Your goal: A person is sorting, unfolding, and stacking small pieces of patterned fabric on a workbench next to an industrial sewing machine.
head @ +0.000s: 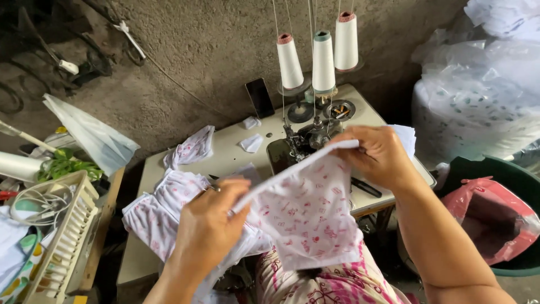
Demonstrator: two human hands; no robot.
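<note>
- Seen from a head-worn camera looking down, a person holds a piece of white fabric printed with small pink motifs stretched between two bare hands above the lap.
- The left hand is closed on the lower left end of the fabric's white folded top edge, thumb and fingers pinching it.
- The right hand is closed on the upper right end of the same edge, so the edge runs taut and slanted between the hands, which are well apart.
- The rest of the piece hangs loosely below that edge, in front of the person's pink floral garment.
- The fabric looks thin, light and limp; it would sag and fold wherever it is not held, so the firmer folded edge, pinched at both ends, seems the best place to grip it.
- Just behind the hands is a dark sewing machine on a pale sewing table, probably an overlock type, though the hands hide much of it.
- Three tall thread cones stand behind it, threads rising upward.
- A heap of matching printed pieces lies on the table to the left.
- A cream plastic basket sits far left; a pink plastic bag rests in a green tub far right.
</note>
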